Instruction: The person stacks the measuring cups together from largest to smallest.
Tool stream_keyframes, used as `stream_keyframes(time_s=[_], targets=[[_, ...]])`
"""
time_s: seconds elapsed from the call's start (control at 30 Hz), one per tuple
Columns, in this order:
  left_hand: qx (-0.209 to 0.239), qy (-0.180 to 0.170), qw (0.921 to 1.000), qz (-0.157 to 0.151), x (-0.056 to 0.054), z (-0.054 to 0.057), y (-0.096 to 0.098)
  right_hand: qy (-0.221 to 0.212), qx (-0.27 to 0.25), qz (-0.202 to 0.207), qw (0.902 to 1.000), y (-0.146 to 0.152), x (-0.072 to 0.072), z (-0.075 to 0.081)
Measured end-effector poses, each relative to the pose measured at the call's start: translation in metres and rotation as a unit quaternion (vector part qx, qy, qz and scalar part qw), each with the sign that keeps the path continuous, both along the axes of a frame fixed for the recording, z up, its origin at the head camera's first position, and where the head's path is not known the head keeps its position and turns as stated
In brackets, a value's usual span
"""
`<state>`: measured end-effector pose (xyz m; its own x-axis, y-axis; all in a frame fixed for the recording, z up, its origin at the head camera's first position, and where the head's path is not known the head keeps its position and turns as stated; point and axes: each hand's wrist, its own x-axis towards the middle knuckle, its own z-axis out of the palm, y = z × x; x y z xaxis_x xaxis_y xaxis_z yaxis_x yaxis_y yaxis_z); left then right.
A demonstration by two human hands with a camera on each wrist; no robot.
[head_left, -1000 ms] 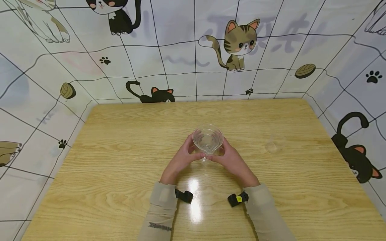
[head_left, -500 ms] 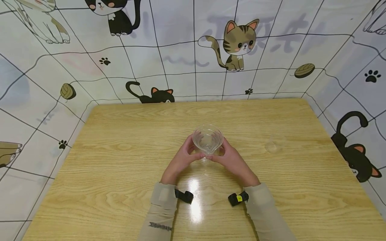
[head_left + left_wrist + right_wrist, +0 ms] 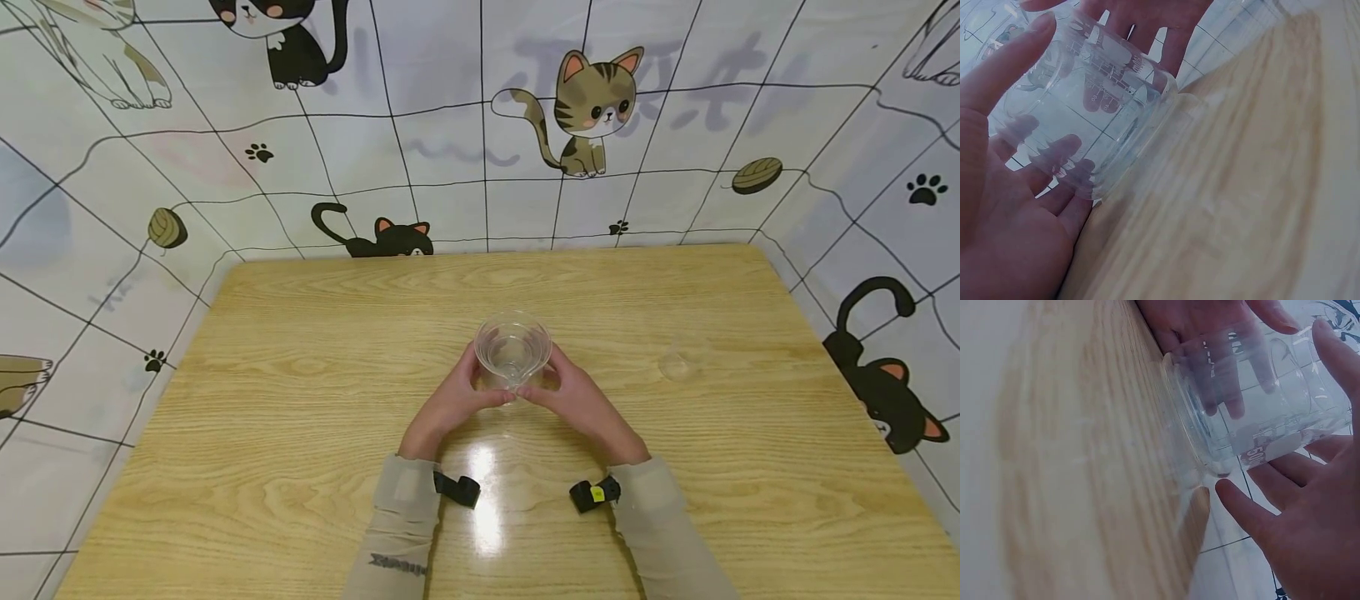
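A clear glass beaker (image 3: pixel 513 350) with white graduation marks stands upright between both hands near the middle of the table. Its spout points toward the person. From the left side, my left hand (image 3: pixel 453 398) grips the beaker, its thumb at the near wall and its fingers curled behind the glass. My right hand (image 3: pixel 579 403) holds the opposite side in the same way, and the thumb tips almost meet below the spout. Through the glass wall of the beaker (image 3: pixel 1097 106), fingers show in the left wrist view. Whether its base touches the table or hovers just above, I cannot tell.
A faint, clear round object (image 3: pixel 678 365) lies on the wooden table (image 3: pixel 315 350) to the right of the hands. Cat-patterned cloth walls (image 3: pixel 450 150) enclose the table at the back and both sides.
The beaker has shifted very slightly left and toward the person, with both hands still around it. The clear object on the right has stayed put.
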<state>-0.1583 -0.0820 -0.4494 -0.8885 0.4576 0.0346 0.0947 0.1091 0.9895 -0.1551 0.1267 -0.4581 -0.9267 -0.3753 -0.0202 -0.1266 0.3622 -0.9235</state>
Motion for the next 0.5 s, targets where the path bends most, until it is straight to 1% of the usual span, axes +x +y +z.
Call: stream_keyframes(time_s=[0.1,0.3,0.5], targets=[[-0.004,0.002,1.0000,0.001,0.0005,-0.0004,-0.0003,-0.001,0.001,-0.001,1.0000,0.0002,0.0001,0.0000],[0.004,-0.005,1.0000,0.005,0.0004,-0.0019,0.0003,-0.009,0.015,-0.008,0.9998,0.0024,0.0009,0.0041],[-0.004,-0.001,0.9999,0.015,0.0004,-0.0019,0.0015,-0.005,0.015,-0.032,0.9994,0.0087,-0.0012,0.0085]])
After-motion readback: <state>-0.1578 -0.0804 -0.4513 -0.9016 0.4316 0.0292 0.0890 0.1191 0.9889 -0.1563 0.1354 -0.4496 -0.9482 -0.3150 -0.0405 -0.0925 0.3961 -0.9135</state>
